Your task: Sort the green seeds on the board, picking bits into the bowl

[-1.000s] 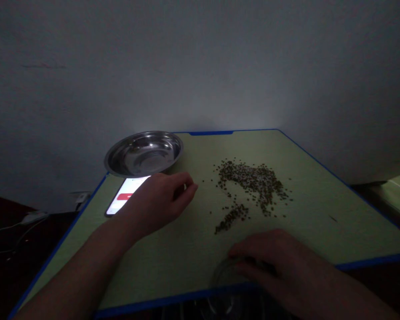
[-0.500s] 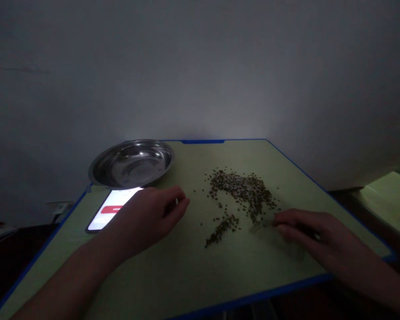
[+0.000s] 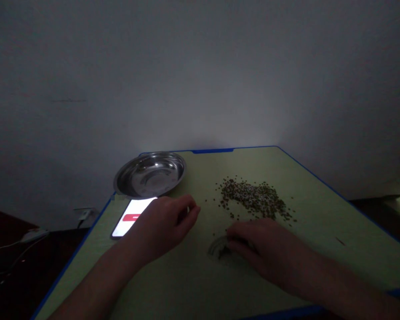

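A spread of small brown and pale seed-like grains (image 3: 253, 195) lies on the pale green table (image 3: 320, 249). My right hand (image 3: 256, 244) is just on the near side of the grains, its fingers pinched on a clear, round-edged piece (image 3: 217, 249). Motion blurs that see-through piece, and a dark patch shows by it; its kind is unclear. Left of the grains, my left hand (image 3: 173, 220) hovers over the table with thumb and forefinger closed together. What lies between those fingers, if anything, is hidden. My left wrist partly covers a lit phone (image 3: 126, 226).
Behind the phone stands a shallow steel basin (image 3: 150, 175). Blue edging (image 3: 213, 151) runs round the table, and a grey wall (image 3: 200, 80) rises behind it. A thin reddish sliver (image 3: 340, 241) lies at the right. Cables and a socket strip (image 3: 35, 234) are at the lower left.
My right hand has swept left with the clear piece, over where the small near strip of grains lay. My left hand keeps its pose. The whole view has shifted slightly.
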A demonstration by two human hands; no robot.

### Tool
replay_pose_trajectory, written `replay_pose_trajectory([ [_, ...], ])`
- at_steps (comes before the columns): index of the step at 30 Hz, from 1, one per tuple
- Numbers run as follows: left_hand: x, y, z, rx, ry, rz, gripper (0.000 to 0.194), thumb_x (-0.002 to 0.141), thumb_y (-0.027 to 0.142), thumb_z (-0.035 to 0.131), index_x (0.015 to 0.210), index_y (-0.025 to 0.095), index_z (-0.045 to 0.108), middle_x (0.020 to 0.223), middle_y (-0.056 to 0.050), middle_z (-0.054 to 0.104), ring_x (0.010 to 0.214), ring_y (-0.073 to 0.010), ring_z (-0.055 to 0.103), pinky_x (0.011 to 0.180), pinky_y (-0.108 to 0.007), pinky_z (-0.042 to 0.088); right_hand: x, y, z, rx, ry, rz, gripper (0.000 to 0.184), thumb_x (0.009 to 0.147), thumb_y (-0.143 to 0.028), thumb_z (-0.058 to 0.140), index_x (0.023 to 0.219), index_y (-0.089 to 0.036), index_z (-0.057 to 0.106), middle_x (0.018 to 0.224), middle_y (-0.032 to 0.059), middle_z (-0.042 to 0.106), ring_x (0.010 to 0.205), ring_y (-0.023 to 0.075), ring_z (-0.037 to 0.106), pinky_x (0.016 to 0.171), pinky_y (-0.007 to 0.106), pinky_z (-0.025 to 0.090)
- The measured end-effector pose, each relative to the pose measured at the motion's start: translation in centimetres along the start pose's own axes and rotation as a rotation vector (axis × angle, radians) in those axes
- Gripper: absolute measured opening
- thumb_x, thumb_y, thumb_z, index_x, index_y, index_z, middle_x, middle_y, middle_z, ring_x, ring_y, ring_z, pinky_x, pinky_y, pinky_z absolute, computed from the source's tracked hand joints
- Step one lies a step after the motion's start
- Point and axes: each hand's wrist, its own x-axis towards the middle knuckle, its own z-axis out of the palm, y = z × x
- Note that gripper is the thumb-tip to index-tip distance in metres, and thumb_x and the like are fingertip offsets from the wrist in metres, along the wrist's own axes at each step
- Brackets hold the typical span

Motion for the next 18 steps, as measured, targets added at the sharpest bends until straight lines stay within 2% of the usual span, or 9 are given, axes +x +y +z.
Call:
replay_pose_trajectory([
  [9, 0.0, 0.4, -0.1, -0.020, -0.004, 0.001, 0.028, 0.091, 0.032, 0.044, 0.078, 0.017, 0.063, 0.058, 0.001, 0.059, 0.049, -0.0090, 0.047, 0.051, -0.024, 0.027, 2.2, 7.3, -2.4, -0.118, 0.136, 0.141, 0.026, 0.093, -0.031, 0.045, 0.093, -0.019, 0.067, 0.079, 0.0054, 0.071, 0.066, 0.0187, 0.062, 0.061, 0.031, 0.043],
  [18, -0.2, 0.3, 0.0, -0.027, 0.005, 0.011, 0.027, 0.092, 0.032, 0.044, 0.077, 0.017, 0.062, 0.059, 0.001, 0.060, 0.049, -0.0093, 0.047, 0.051, -0.025, 0.027, 4.1, 9.5, -4.7, -0.151, 0.258, 0.181, 0.027, 0.091, -0.037, 0.046, 0.090, -0.020, 0.067, 0.075, 0.0046, 0.071, 0.064, 0.0191, 0.062, 0.058, 0.030, 0.042],
])
